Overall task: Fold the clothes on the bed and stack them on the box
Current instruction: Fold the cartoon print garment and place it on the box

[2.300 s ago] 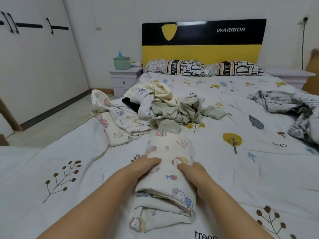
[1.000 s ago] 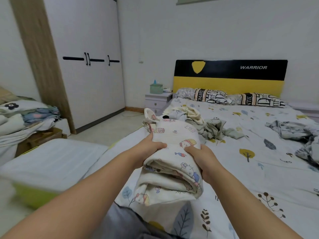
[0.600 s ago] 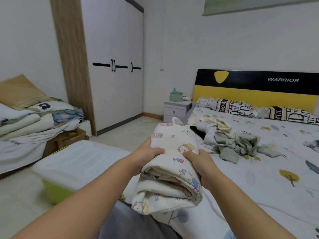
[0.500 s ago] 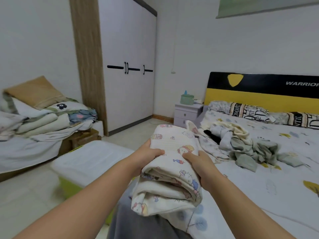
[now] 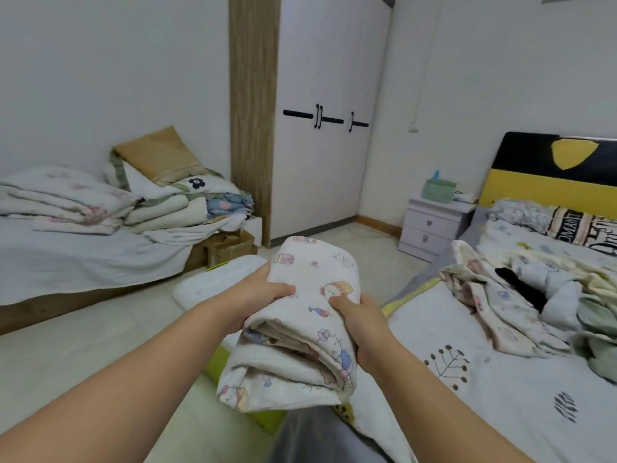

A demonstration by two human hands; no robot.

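Both hands grip the folded cartoon-print cloth (image 5: 310, 325) in the air, left hand (image 5: 257, 295) and right hand (image 5: 362, 325) closed on its two long sides, thumbs on top. Its long axis runs away from the person toward the wardrobe (image 5: 320, 121), folded layers facing back. Below it sits the box (image 5: 213, 282) (white lid, green base, mostly hidden by the bundle). Unfolded clothes (image 5: 534, 295) lie heaped on the bed (image 5: 484, 389); the pillow (image 5: 581, 225) lettering is cut off and unreadable.
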